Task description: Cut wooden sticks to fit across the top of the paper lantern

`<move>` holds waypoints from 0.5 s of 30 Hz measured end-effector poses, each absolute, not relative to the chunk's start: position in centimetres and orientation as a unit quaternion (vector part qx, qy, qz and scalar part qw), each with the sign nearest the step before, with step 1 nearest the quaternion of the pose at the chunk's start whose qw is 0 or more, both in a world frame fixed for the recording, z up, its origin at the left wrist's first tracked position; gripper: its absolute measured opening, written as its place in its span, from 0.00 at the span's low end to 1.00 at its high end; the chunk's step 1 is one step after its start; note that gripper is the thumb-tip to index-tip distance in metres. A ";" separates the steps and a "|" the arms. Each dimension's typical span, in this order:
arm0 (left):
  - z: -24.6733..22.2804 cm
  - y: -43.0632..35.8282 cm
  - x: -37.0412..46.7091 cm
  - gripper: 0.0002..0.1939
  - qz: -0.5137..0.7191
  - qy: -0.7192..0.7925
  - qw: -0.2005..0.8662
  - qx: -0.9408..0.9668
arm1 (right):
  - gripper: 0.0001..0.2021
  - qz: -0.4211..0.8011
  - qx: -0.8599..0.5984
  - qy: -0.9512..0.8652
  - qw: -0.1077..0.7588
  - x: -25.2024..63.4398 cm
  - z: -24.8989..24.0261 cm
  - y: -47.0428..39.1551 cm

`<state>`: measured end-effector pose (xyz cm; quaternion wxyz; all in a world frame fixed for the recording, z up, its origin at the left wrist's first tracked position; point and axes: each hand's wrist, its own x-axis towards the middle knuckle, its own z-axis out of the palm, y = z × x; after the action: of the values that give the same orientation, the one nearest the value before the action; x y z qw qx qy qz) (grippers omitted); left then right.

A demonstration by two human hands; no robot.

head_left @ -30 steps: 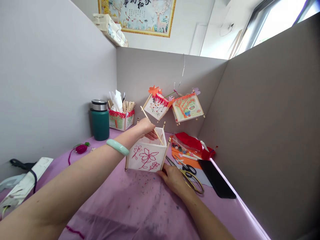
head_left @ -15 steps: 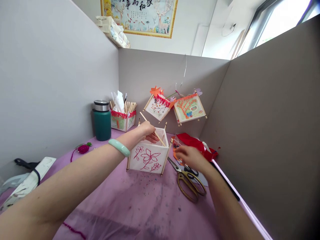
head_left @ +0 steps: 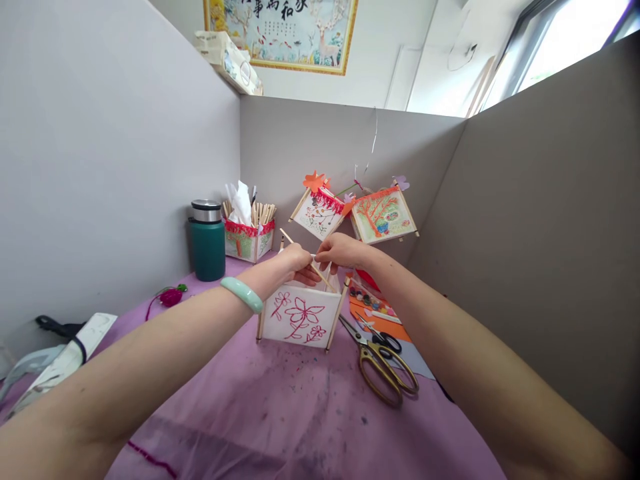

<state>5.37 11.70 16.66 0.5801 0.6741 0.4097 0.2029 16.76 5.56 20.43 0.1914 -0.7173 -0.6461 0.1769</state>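
A small white paper lantern box (head_left: 299, 319) with red flower drawings and wooden corner sticks stands on the purple cloth. My left hand (head_left: 296, 262) is above its top opening, fingers closed on a thin wooden stick (head_left: 286, 236) that slants down into the box. My right hand (head_left: 340, 251) hovers just right of the left one, fingertips pinching at the same stick or something small beside it; what it pinches is too small to tell. A pale green bangle (head_left: 242, 294) sits on my left wrist.
Gold-handled scissors (head_left: 383, 366) lie right of the box, with smaller black scissors (head_left: 386, 340) and a paint set (head_left: 371, 303) behind. A green flask (head_left: 207, 239) and a stick-filled box (head_left: 249, 233) stand at the back left. Two decorated lanterns (head_left: 383, 215) hang at the back wall. Grey partitions enclose three sides.
My right hand left the box's lower right corner, passed over the scissors and paints, and rose to meet my left hand above the box. My left hand held the stick throughout.
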 end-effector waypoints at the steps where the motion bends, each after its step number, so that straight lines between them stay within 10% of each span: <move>1: 16.7 11.6 5.3 0.09 0.200 0.408 0.582 0.675 | 0.05 0.186 -0.713 -0.650 0.183 16.8 20.4 5.7; 15: 16.6 11.3 5.2 0.07 0.180 0.386 0.564 0.707 | 0.08 0.261 -0.711 -0.645 0.098 16.1 20.0 5.1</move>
<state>5.19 11.29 16.61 0.5644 0.7069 0.3863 0.1802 16.12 5.12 19.99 0.0978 -0.7113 -0.6452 0.2612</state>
